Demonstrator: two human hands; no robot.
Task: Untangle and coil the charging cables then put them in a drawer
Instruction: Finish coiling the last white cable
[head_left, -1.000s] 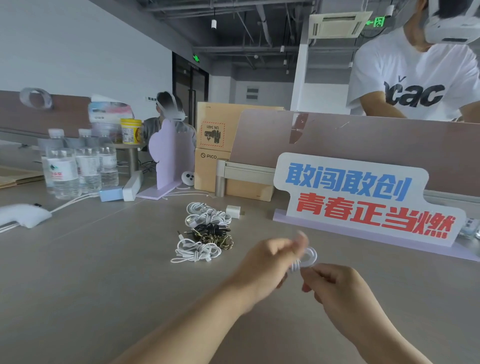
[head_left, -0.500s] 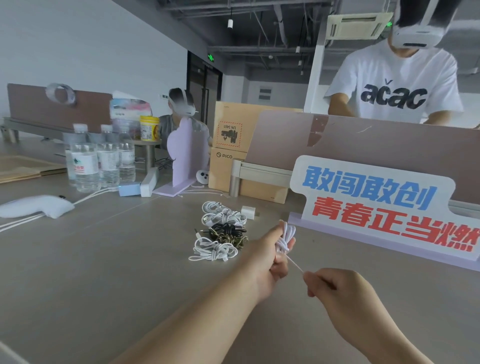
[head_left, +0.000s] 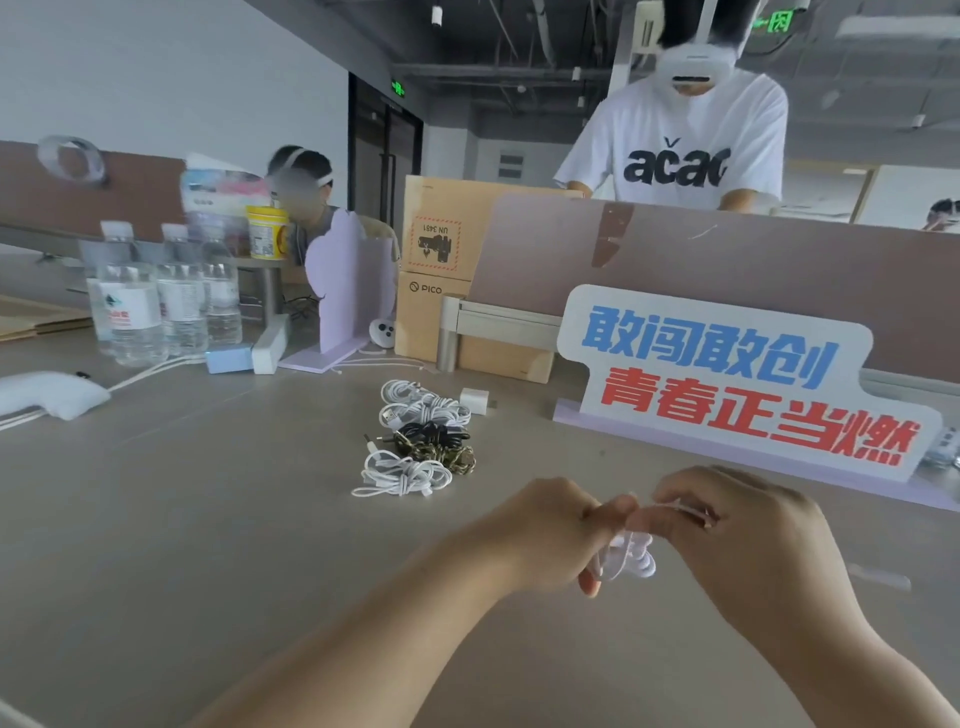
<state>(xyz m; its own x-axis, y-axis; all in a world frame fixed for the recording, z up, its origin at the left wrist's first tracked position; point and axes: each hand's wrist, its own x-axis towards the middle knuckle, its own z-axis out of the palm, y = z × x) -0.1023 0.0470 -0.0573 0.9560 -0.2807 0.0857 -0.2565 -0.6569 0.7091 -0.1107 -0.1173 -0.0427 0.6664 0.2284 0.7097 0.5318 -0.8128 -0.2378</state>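
Note:
A small white cable coil (head_left: 631, 558) hangs between both hands above the grey desk (head_left: 208, 519). My left hand (head_left: 550, 535) grips its loops from the left. My right hand (head_left: 737, 530) pinches a strand of the same cable at the top, fingertips meeting the left hand's. Farther back on the desk lies a row of bundled cables: a white bundle (head_left: 402, 475) nearest, a camouflage-patterned one (head_left: 447, 457), a black one (head_left: 434, 432), and two white ones (head_left: 421, 405) behind. No drawer is in view.
A white charger plug (head_left: 475, 401) sits beside the far bundles. A slogan sign (head_left: 727, 379) stands at right, cardboard boxes (head_left: 441, 280) and a lilac stand (head_left: 348, 291) behind. Water bottles (head_left: 156, 301) and a white device (head_left: 52, 395) are at left. A person stands beyond the partition.
My hands have come together; half a second ago the right hand was pulling a strand taut away from the coil in the left hand. The view has shifted.

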